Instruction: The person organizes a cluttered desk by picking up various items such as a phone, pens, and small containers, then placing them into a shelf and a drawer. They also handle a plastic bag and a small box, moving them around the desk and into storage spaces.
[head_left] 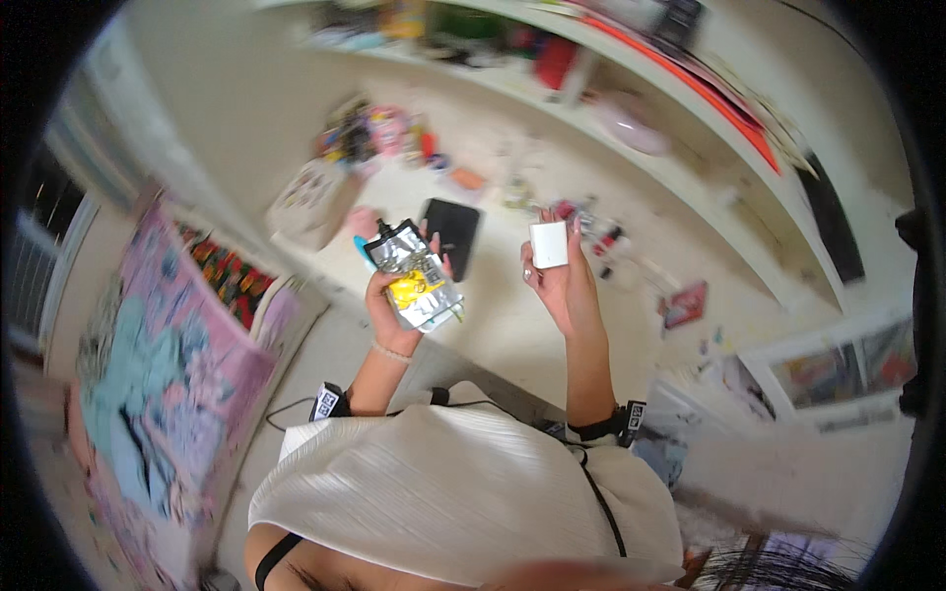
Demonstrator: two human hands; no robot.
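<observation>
My left hand (pixel 386 300) is closed round a silver foil packet (pixel 434 307) with a yellow print, held over the desk's front edge. Something dark-edged and shiny sticks out at the packet's top, and a blue tip shows beside it; I cannot make out what they are. My right hand (pixel 564 291) grips a small white block with rounded corners (pixel 549 244), shaped like a charger plug, its flat face turned up. Just beyond my left hand a black flat tablet-like thing (pixel 453 236) lies on the white desk (pixel 512 335).
A pale patterned box (pixel 313 202) and a heap of small colourful things stand at the desk's far left. Small bottles (pixel 611 239) and a red packet (pixel 685 305) lie on the right. Loaded shelves (pixel 680 163) overhang the back. A bed with pink bedding (pixel 187 335) is at left.
</observation>
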